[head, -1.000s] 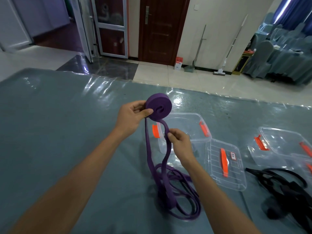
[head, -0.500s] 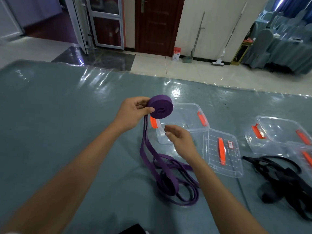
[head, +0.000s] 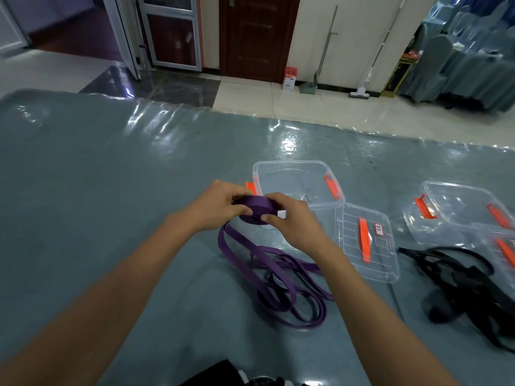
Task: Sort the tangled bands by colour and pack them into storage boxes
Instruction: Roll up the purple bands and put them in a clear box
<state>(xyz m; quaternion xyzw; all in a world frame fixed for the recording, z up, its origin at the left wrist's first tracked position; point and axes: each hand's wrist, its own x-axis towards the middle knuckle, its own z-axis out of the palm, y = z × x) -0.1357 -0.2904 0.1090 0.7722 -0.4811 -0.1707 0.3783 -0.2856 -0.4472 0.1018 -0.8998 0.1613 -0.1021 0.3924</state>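
A purple band is partly wound into a flat roll point(head: 257, 208), held just in front of a clear storage box point(head: 295, 181) with orange latches. My left hand point(head: 216, 206) grips the roll from the left and my right hand point(head: 289, 218) pinches it from the right. The unwound rest of the purple band point(head: 278, 280) trails down from the roll and lies in loose loops on the table. A tangle of black bands point(head: 468, 288) lies at the right.
The box's clear lid point(head: 365, 242) with an orange handle lies beside it. A second clear box point(head: 462, 210) stands at the right, behind the black tangle. A dark object point(head: 223, 374) shows at the bottom edge. The grey table point(head: 97, 190) has a glossy cover.
The roll has come down from upright and raised to lying flat and lower. My right hand left the hanging strand and took hold of the roll.
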